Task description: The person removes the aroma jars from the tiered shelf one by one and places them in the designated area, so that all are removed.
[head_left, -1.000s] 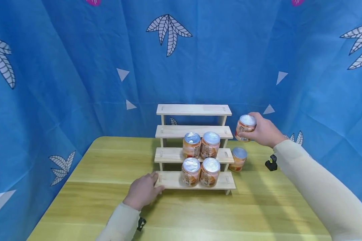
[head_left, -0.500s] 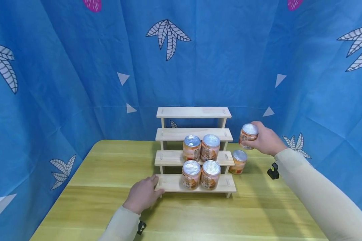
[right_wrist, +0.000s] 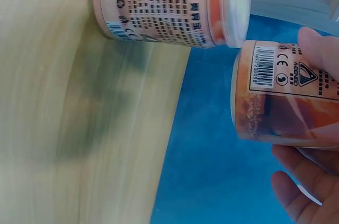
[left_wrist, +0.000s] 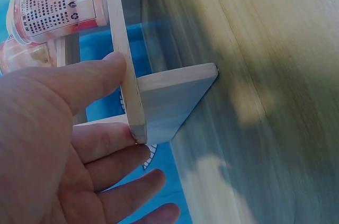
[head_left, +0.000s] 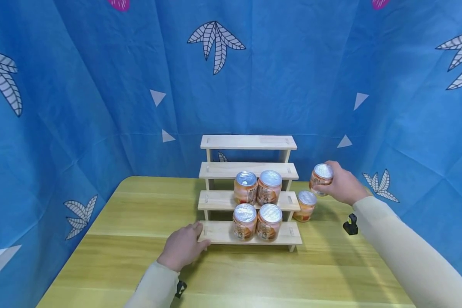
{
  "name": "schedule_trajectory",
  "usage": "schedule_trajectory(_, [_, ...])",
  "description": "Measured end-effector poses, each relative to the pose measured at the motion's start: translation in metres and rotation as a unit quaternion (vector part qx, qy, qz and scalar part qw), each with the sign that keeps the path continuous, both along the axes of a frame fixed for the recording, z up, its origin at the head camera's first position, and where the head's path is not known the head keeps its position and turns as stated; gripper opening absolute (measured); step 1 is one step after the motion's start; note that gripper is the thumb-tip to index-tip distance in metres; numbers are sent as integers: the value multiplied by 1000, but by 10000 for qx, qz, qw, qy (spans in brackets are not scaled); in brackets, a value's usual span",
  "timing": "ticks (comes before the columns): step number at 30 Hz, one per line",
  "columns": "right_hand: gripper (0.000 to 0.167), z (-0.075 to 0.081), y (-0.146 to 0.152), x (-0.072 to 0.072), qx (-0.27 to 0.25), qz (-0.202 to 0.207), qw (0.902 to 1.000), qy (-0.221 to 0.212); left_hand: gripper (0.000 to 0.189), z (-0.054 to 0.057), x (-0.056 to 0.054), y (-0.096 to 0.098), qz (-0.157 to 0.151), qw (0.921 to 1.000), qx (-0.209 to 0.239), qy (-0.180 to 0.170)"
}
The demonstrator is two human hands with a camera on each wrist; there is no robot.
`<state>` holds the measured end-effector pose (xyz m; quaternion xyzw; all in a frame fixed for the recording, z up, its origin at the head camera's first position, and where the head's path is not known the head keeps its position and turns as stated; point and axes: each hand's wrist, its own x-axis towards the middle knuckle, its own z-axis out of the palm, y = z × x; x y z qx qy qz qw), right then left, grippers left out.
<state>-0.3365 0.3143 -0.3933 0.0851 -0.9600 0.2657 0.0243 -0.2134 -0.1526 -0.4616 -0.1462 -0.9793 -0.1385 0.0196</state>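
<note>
My right fingers (right_wrist: 304, 171) hold one can (right_wrist: 286, 97) aloft, right of the rack (head_left: 248, 142); likely stiff, slick, fairly light, best held round its sides; my left fingers (left_wrist: 119, 164) pinch the lowest shelf (head_left: 217, 233).

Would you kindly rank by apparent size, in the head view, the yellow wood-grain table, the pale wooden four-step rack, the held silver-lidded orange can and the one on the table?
Yellow wood-grain table
Pale wooden four-step rack
Held silver-lidded orange can and table can: too alike to rank, both partly hidden
</note>
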Motion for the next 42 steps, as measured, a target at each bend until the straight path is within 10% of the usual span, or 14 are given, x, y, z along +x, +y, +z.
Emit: schedule_trajectory(42, [88,-76,20,13,-165,-181,9997,57,60,0,0,-1,-21,10000,-53,48])
